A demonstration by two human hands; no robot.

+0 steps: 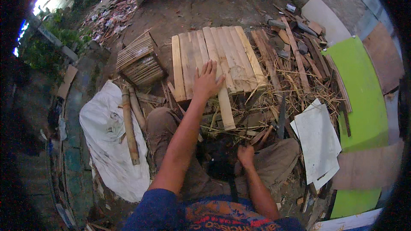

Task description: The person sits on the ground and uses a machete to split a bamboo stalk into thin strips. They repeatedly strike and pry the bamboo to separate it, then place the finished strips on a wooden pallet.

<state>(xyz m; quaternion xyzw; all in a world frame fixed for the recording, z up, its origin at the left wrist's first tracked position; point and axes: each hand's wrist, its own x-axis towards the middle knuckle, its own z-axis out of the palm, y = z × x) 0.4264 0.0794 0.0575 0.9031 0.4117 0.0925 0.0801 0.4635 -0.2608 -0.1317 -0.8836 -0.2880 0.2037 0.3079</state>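
Observation:
My left hand (207,81) lies flat with fingers stretched out on a row of pale wooden slats (239,60) that form a low panel in front of me. Beneath its palm and thumb, one slat (226,109) sticks out past the panel's near edge toward my lap. My right hand (246,156) is closed in a fist low between my knees. What it holds, if anything, is too dark to make out. Just beyond it lies a curved brown wooden piece (260,137), close to a dark, narrow, blade-like strip (281,117) standing up by my right knee.
A slatted wooden crate (141,57) stands left of the panel. Bamboo lengths (129,124) rest on a white sack (109,137). On the right are straw (295,81), scrap planks (295,51), white sheets (317,141) and a green board (364,90).

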